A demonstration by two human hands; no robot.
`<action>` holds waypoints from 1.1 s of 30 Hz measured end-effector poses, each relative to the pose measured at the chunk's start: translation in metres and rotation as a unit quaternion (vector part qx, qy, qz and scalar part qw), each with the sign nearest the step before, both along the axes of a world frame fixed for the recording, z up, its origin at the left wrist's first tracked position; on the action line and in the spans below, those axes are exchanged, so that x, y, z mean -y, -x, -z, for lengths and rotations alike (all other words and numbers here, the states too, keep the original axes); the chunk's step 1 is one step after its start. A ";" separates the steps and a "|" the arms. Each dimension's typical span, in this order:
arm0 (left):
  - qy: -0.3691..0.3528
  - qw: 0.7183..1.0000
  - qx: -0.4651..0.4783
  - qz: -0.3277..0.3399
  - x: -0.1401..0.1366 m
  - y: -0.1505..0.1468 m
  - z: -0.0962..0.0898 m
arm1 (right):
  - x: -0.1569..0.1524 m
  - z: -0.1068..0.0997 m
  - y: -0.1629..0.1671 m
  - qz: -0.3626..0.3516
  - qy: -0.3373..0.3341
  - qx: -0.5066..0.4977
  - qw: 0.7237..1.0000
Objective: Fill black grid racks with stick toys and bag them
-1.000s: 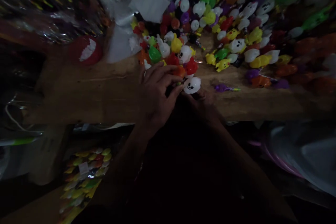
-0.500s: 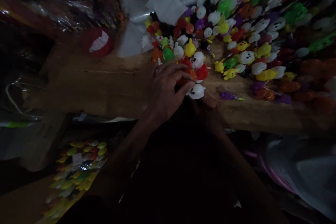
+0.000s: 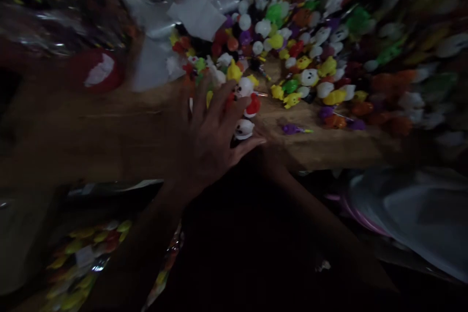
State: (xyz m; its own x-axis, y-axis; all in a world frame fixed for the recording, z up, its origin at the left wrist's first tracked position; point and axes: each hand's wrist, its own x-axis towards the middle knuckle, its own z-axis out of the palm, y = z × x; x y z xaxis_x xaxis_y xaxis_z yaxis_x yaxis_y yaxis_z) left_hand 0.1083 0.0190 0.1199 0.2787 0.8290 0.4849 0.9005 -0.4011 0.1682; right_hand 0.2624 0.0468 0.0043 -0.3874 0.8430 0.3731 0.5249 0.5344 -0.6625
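My left hand (image 3: pixel 210 139) is spread over a cluster of small plastic toy figures at the table's near edge. Its fingers lie across the cluster, with the thumb stretched out to the right. Beside the thumb is a white toy figure (image 3: pixel 244 129) with a dark-eyed face. Between and beyond the fingers show a red-and-white toy (image 3: pixel 252 106) and a yellow toy (image 3: pixel 234 71). Low at the table edge, my right hand (image 3: pixel 269 152) is in deep shadow just right of the white figure. Its fingers are too dark to make out.
A big heap of coloured toy figures (image 3: pixel 307 34) covers the far right. One purple toy (image 3: pixel 291 129) lies alone on the wooden table (image 3: pixel 120 131). Leftward are a red round container (image 3: pixel 97 70) and clear plastic (image 3: pixel 149 58). Packed toys (image 3: pixel 84 258) sit below; a grey bag (image 3: pixel 409 214) lies lower right.
My left hand has opened from a bent-finger hold near the white figure to a wide spread over the cluster. The whole view has shifted, so the table things appear further left.
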 end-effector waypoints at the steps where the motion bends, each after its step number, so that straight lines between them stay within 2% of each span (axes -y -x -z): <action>1: 0.009 1.000 -0.022 0.018 0.000 0.000 0.001 | 0.000 0.002 0.002 0.001 0.004 -0.014 1.000; 5: 0.043 0.998 -0.032 0.031 -0.003 -0.001 0.007 | 0.005 -0.005 -0.013 -0.001 -0.007 -0.051 0.999; 7: 0.036 0.999 -0.021 0.033 -0.005 0.000 0.008 | 0.010 -0.014 -0.041 0.050 -0.016 -0.057 0.997; 9: 0.025 0.998 -0.024 0.043 -0.007 0.001 0.008 | 0.014 -0.022 -0.078 0.134 -0.027 -0.043 0.990; 11: 0.010 0.998 -0.033 0.050 -0.009 0.001 0.008 | 0.015 -0.028 -0.114 0.188 -0.053 -0.006 0.981; 15: -0.011 0.998 -0.033 0.050 -0.009 -0.005 0.008 | -0.001 -0.038 -0.155 0.231 -0.109 0.069 0.964; 20: -0.024 0.998 -0.037 0.050 -0.008 -0.008 0.011 | -0.055 -0.057 -0.167 0.315 -0.142 0.186 0.920; 24: -0.016 0.998 -0.031 0.060 -0.009 -0.004 0.015 | -0.092 -0.069 -0.164 0.274 -0.125 0.266 0.916; 30: 0.001 0.998 -0.017 0.065 -0.011 -0.002 0.016 | -0.138 -0.056 -0.155 0.225 -0.080 0.365 0.900; 33: 0.003 0.998 -0.018 0.064 -0.011 -0.003 0.014 | -0.146 -0.056 -0.153 0.216 -0.090 0.374 0.898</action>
State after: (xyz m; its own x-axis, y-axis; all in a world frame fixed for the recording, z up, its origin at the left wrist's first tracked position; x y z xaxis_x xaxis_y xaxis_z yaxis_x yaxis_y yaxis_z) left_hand 0.1116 0.0296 0.1063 0.3990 0.7883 0.4684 0.8478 -0.5118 0.1392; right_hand 0.4159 0.1932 0.0604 -0.2381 0.9269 0.2900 0.9706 0.2377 0.0372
